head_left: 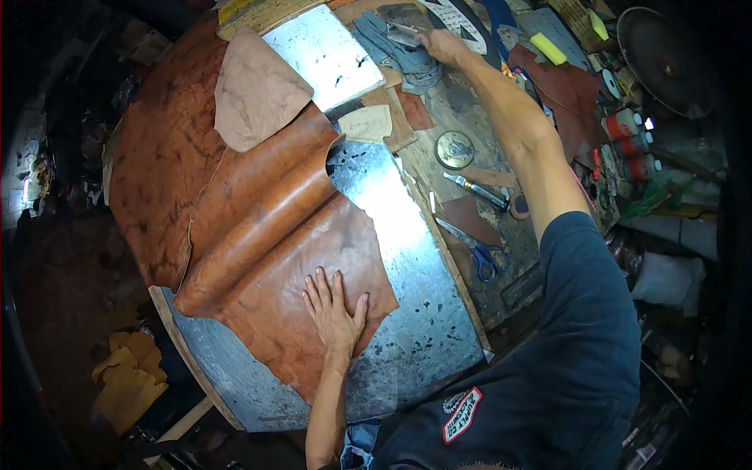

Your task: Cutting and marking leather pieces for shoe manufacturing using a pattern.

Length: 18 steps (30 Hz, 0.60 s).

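My left hand [335, 317] lies flat with fingers spread on a large brown leather hide [337, 243], which rises in a rolled fold across its middle. My right arm stretches to the far side of the bench, where my right hand [445, 48] is closed on a small silvery metal tool [404, 34]; its exact kind is too small to tell. Beneath that tool lies a crumpled grey-blue cloth [407, 66]. A paler tan leather piece [258, 90] rests on top of the hide. Under the hide is a shiny metal-topped work surface [431, 298].
Right of the metal top, a wooden bench holds blue-handled scissors [483, 262], a utility knife [478, 190], a round tin [454, 149] and leather scraps [470, 219]. Several bottles [623, 123] stand at the bench's right edge. A white slab [325, 59] lies at the far side.
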Each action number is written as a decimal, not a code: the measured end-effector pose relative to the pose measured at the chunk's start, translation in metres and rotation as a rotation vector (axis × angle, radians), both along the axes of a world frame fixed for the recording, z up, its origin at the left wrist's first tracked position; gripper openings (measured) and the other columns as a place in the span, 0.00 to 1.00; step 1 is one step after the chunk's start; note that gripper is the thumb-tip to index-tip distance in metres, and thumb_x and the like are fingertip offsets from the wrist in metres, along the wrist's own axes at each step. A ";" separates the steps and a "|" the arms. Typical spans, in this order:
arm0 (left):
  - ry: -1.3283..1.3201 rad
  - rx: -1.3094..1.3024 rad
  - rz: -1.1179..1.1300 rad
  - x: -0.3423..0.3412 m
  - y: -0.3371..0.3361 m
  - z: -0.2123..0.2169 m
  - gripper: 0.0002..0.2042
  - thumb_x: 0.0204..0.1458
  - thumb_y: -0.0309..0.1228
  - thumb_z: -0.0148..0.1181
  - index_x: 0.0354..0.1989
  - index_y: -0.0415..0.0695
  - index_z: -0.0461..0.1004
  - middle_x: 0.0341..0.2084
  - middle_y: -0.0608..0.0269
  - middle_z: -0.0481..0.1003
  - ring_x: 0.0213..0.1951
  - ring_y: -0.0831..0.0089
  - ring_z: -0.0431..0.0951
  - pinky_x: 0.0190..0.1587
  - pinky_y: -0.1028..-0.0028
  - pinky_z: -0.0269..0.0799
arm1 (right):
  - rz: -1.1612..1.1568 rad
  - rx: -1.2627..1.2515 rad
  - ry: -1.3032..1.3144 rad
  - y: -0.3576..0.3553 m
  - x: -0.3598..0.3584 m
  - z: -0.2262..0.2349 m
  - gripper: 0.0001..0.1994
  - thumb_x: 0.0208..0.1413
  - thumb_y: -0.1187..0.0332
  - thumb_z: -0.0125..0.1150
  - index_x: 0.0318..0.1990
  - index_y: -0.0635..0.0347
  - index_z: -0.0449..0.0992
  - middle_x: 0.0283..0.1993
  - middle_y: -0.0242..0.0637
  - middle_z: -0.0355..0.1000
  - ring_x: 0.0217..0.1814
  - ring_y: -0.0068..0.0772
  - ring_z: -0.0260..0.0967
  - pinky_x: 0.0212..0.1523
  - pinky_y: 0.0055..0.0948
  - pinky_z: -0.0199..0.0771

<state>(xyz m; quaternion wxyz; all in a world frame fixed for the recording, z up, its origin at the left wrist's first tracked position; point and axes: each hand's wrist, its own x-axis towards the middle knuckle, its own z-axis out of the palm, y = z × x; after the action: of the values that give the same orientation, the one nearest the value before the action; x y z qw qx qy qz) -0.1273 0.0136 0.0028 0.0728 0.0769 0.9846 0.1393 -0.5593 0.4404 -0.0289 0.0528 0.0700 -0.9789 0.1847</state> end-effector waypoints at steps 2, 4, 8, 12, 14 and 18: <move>0.008 0.008 0.006 0.001 0.000 -0.001 0.33 0.52 0.47 0.59 0.65 0.44 0.62 0.70 0.46 0.49 0.71 0.46 0.44 0.70 0.49 0.36 | -0.142 0.123 0.079 0.003 0.006 0.012 0.17 0.62 0.59 0.50 0.48 0.62 0.75 0.42 0.52 0.77 0.45 0.55 0.75 0.43 0.46 0.74; 0.032 0.015 -0.010 0.001 -0.001 -0.004 0.33 0.53 0.47 0.58 0.65 0.43 0.62 0.70 0.46 0.50 0.71 0.46 0.44 0.70 0.49 0.36 | -0.112 -0.006 0.189 -0.005 0.021 0.029 0.19 0.59 0.66 0.50 0.58 0.56 0.67 0.56 0.49 0.67 0.52 0.52 0.71 0.50 0.44 0.71; 0.130 0.032 -0.001 0.004 -0.002 -0.011 0.27 0.56 0.44 0.55 0.62 0.43 0.66 0.68 0.48 0.53 0.70 0.46 0.48 0.70 0.49 0.39 | 0.242 -0.336 0.346 -0.053 0.144 0.066 0.13 0.60 0.67 0.48 0.47 0.62 0.74 0.42 0.47 0.78 0.39 0.44 0.77 0.37 0.39 0.77; 0.095 0.042 0.019 0.005 -0.005 -0.013 0.25 0.62 0.40 0.48 0.65 0.43 0.62 0.70 0.52 0.52 0.71 0.50 0.46 0.70 0.51 0.37 | 0.695 -0.475 0.269 -0.129 0.306 0.072 0.17 0.52 0.78 0.55 0.49 0.53 0.75 0.59 0.39 0.71 0.64 0.41 0.66 0.63 0.44 0.65; 0.106 0.061 0.038 0.006 -0.006 -0.014 0.21 0.62 0.37 0.47 0.63 0.44 0.65 0.69 0.52 0.54 0.71 0.51 0.48 0.70 0.51 0.39 | 0.887 -0.200 0.124 -0.121 0.349 0.071 0.18 0.50 0.78 0.57 0.49 0.51 0.76 0.65 0.40 0.64 0.71 0.45 0.55 0.68 0.51 0.56; 0.161 0.050 0.023 0.008 -0.007 -0.018 0.21 0.63 0.36 0.46 0.63 0.45 0.64 0.69 0.53 0.54 0.70 0.51 0.49 0.70 0.51 0.40 | 0.275 0.001 0.157 -0.069 0.355 0.057 0.13 0.49 0.75 0.60 0.44 0.57 0.76 0.48 0.44 0.73 0.51 0.49 0.70 0.50 0.46 0.71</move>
<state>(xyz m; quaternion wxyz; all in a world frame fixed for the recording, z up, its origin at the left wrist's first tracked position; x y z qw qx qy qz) -0.1190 0.0070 -0.0149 -0.0102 0.0784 0.9843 0.1579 -0.2043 0.3711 0.0276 0.1032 0.2175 -0.9531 0.1837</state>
